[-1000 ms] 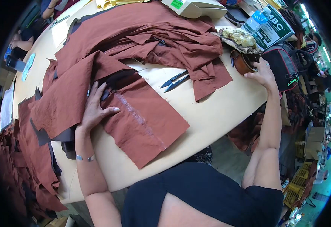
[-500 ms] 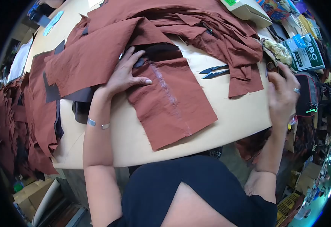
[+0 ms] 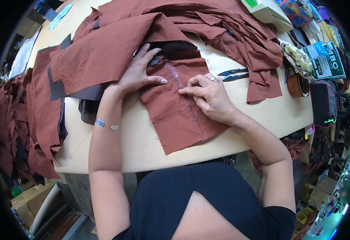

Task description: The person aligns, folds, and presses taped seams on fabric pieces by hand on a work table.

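A rust-brown fabric piece (image 3: 171, 124) lies on the pale table, with a whitish streak (image 3: 189, 106) running down its middle. My left hand (image 3: 141, 72) rests flat at its upper left, fingers spread, the fingertips by the edge of a folded brown layer (image 3: 99, 52). Over the streak, my right hand (image 3: 209, 96) has thumb and fingertips pressed together at the cloth; whatever they pinch is too small to make out. Dark thread snips (image 3: 233, 75) lie just beyond my right hand, beside a larger heap of brown cloth (image 3: 259, 52).
A brown round bowl (image 3: 298, 85) stands at the table's right edge, near a crumpled yellowish lump (image 3: 299, 58), a green-white ABC packet (image 3: 329, 64) and a black bag (image 3: 323, 104). More brown fabric (image 3: 43, 120) hangs over the left edge. A white box (image 3: 269, 14) sits at the back.
My right hand has left the brown bowl and moved left onto the fabric piece, its fingers now pinched. My left hand has stayed on the cloth. The camera view has shifted.
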The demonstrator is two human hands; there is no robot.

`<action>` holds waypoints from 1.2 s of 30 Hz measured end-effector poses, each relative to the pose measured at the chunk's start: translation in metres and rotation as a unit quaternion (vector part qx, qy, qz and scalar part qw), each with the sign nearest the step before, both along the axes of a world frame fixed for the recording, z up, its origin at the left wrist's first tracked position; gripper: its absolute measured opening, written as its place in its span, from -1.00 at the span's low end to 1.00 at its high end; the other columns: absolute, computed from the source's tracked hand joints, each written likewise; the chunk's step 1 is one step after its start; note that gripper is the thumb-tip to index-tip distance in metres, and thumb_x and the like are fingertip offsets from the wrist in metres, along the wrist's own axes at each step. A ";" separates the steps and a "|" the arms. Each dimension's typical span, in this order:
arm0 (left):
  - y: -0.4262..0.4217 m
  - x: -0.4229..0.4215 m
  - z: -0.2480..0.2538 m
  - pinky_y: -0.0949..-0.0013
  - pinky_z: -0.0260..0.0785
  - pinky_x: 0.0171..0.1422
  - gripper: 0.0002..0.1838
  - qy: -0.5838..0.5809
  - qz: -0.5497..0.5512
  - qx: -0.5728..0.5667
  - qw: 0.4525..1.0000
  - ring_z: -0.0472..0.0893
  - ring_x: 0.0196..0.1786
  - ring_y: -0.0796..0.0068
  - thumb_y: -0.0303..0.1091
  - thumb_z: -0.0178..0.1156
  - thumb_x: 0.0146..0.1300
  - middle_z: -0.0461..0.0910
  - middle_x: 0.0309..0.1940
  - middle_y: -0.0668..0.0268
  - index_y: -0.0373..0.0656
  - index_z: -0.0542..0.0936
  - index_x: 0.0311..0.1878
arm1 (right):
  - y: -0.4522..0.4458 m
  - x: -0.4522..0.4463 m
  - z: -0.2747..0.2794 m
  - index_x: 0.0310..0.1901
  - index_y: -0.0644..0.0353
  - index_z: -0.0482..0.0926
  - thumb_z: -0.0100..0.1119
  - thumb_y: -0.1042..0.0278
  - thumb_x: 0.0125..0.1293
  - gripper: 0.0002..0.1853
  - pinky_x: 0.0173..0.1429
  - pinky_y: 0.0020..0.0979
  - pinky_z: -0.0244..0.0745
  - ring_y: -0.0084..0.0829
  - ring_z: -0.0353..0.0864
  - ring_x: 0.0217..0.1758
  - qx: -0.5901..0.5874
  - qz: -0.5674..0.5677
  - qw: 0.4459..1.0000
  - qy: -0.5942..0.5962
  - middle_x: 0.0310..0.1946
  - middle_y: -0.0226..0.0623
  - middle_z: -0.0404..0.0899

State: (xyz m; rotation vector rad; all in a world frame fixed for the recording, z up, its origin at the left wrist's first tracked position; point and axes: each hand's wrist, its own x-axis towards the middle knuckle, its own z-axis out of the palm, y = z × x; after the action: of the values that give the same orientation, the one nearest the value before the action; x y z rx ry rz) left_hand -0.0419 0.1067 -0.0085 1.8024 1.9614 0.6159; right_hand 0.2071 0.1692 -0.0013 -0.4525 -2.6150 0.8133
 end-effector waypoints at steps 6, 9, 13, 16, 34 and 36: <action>0.000 -0.001 -0.002 0.18 -0.14 0.52 0.05 0.004 0.000 0.004 1.000 -0.09 0.51 0.05 0.08 0.48 -0.24 -0.03 0.44 -0.04 -0.08 0.24 0.36 | -0.012 0.032 -0.006 -0.18 0.05 0.67 0.13 0.60 -0.04 -0.65 -0.01 -0.35 0.19 -0.37 0.39 -0.20 0.044 0.053 0.997 0.039 -0.26 -0.42 0.49; 0.000 0.000 -0.002 0.18 -0.14 0.53 0.05 0.011 -0.002 0.005 1.000 -0.10 0.51 0.07 0.08 0.48 -0.24 -0.03 0.44 -0.03 -0.08 0.24 0.36 | -0.025 0.045 -0.007 -0.25 0.10 0.67 0.19 0.57 -0.06 -0.72 -0.09 -0.37 0.28 -0.38 0.43 -0.28 0.085 0.080 0.990 0.079 -0.31 -0.40 0.51; 0.001 -0.003 -0.006 0.16 -0.13 0.52 0.07 0.013 -0.008 0.009 1.000 -0.08 0.50 0.01 0.15 0.47 -0.25 -0.05 0.43 -0.07 -0.05 0.24 0.36 | -0.025 0.044 0.002 -0.21 0.15 0.64 0.10 0.64 -0.01 -0.70 -0.05 -0.33 0.32 -0.30 0.47 -0.23 -0.008 0.088 0.995 0.044 -0.22 -0.32 0.50; 0.001 -0.001 -0.001 0.16 -0.15 0.53 0.07 0.008 -0.007 0.003 1.000 -0.09 0.50 0.04 0.11 0.48 -0.24 -0.04 0.44 -0.04 -0.07 0.23 0.37 | -0.029 0.033 0.004 -0.12 0.15 0.60 0.05 0.67 0.02 -0.63 -0.04 -0.30 0.33 -0.24 0.47 -0.20 -0.027 0.015 0.999 0.006 -0.18 -0.27 0.48; 0.001 -0.003 -0.004 0.14 -0.10 0.51 0.05 0.007 -0.012 0.023 1.000 -0.02 0.48 -0.01 0.14 0.48 -0.26 -0.01 0.42 -0.08 -0.05 0.26 0.35 | -0.046 0.068 0.010 -0.07 0.25 0.58 0.07 0.49 0.06 -0.66 -0.12 -0.30 0.41 -0.30 0.45 -0.19 0.070 0.174 0.982 0.025 -0.18 -0.27 0.47; 0.000 -0.002 -0.003 0.15 -0.11 0.51 0.06 0.015 -0.011 0.017 1.000 -0.04 0.49 0.01 0.13 0.47 -0.25 -0.01 0.43 -0.07 -0.06 0.25 0.35 | -0.049 0.065 0.014 -0.06 0.26 0.57 0.05 0.52 0.06 -0.65 -0.10 -0.27 0.40 -0.28 0.45 -0.18 0.004 0.122 0.992 0.023 -0.18 -0.24 0.48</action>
State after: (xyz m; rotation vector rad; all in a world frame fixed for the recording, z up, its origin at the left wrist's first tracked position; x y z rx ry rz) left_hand -0.0443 0.1072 -0.0116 1.8615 1.9587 0.6224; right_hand 0.2723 0.1205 0.0127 -0.1089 -2.6634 0.8763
